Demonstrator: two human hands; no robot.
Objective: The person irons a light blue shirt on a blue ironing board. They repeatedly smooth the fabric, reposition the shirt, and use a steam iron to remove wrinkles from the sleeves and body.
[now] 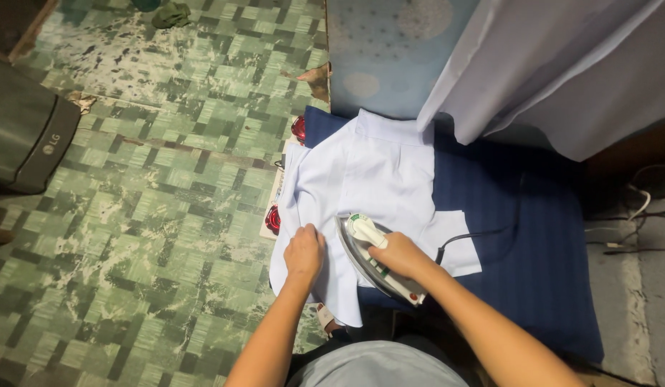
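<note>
1. Your right hand (394,252) was wrapped tight around the handle of the iron (375,259), whose soleplate lay on the shirt (368,175).
2. Your left hand (304,251) pressed flat on the shirt just left of the iron, fingers loosely curled, holding nothing.
3. The shirt spread beyond and under both hands, over a blue pad (519,236).
4. The cord (476,233) ran off right of your grip, across the pad.

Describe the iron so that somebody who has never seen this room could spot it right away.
Find the dark blue cloth spread over the green tiled floor, with a pale white shirt laid on it. The iron sits on the shirt's near edge under the right hand: the only hard, silver-and-white thing, trailing a black cord.
</note>
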